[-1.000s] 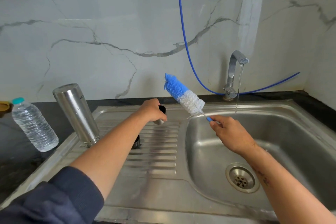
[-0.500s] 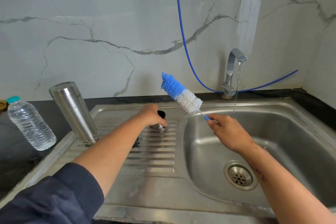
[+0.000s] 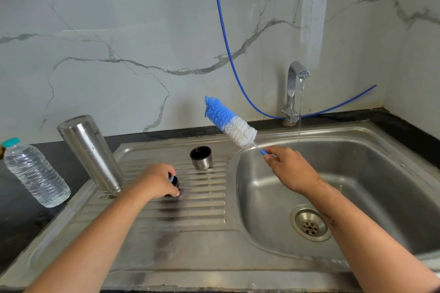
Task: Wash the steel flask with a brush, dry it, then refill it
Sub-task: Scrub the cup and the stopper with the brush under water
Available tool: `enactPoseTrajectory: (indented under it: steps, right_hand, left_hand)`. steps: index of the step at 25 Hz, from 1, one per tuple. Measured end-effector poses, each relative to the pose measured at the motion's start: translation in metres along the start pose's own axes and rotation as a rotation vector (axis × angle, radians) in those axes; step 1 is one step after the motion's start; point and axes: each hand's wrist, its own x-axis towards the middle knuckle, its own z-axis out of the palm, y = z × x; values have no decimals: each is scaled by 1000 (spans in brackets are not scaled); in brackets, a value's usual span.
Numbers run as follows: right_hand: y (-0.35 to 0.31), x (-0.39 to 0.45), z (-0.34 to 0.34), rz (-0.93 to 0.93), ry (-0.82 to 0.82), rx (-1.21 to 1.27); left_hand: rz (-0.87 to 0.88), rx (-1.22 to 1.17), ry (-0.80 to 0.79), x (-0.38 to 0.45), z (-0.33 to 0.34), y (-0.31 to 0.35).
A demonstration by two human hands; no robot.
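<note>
The steel flask (image 3: 91,152) stands upside down on the left of the ribbed drainboard (image 3: 204,200). Its steel cup lid (image 3: 201,157) sits mouth-up at the back of the drainboard, free of any hand. My left hand (image 3: 158,182) lies on the ribs between them, fingers curled round a small black stopper (image 3: 173,181) that is mostly hidden. My right hand (image 3: 289,169) grips the blue handle of a blue-and-white bottle brush (image 3: 229,121), bristles pointing up and left over the basin's edge.
The tap (image 3: 294,89) runs a thin stream into the sink basin (image 3: 357,173), which has a drain (image 3: 310,223). A plastic water bottle (image 3: 33,171) with a teal cap stands on the dark counter at left. A blue hose (image 3: 225,38) hangs down the marble wall.
My left hand set the cup lid down at the back of the drainboard, let go, and moved nearer and left onto the black stopper. The brush hand barely shifted.
</note>
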Motion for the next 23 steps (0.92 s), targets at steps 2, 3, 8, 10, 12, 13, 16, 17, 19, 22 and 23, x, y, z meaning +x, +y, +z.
enactPoseTrajectory:
  steps: [2, 3, 8, 10, 12, 13, 16, 17, 19, 22, 23]
  right_hand:
    - [0, 0, 1, 9, -14, -20]
    - [0, 1, 3, 14, -25, -39]
    - [5, 0, 11, 21, -130, -159]
    - [6, 0, 13, 30, -154, -179]
    - [7, 0, 12, 43, -159, -176]
    - [9, 1, 11, 46, -158, -179]
    - [13, 2, 8, 50, -157, -186]
    - [13, 2, 8, 51, -164, -187]
    - [15, 2, 8, 46, -183, -195]
    - [16, 1, 8, 49, -201, -202]
    - [16, 1, 7, 54, -205, -203]
  left_hand:
    - [22, -48, 39, -7, 2, 5]
    - [50, -103, 31, -11, 0, 11]
    - [400, -712, -17, -27, -27, 113]
    - [502, -848, -43, -18, -35, 172]
    - [522, -904, -88, -4, -35, 227]
    - [517, -919, -118, 3, -32, 252]
    - [456, -960, -220, 27, -17, 301]
    - [414, -998, -257, 35, -12, 310]
    - [304, -1112, -348, 49, -5, 322]
    - [169, -1282, -487, 59, 0, 325]
    - [130, -1330, -518, 61, 2, 324]
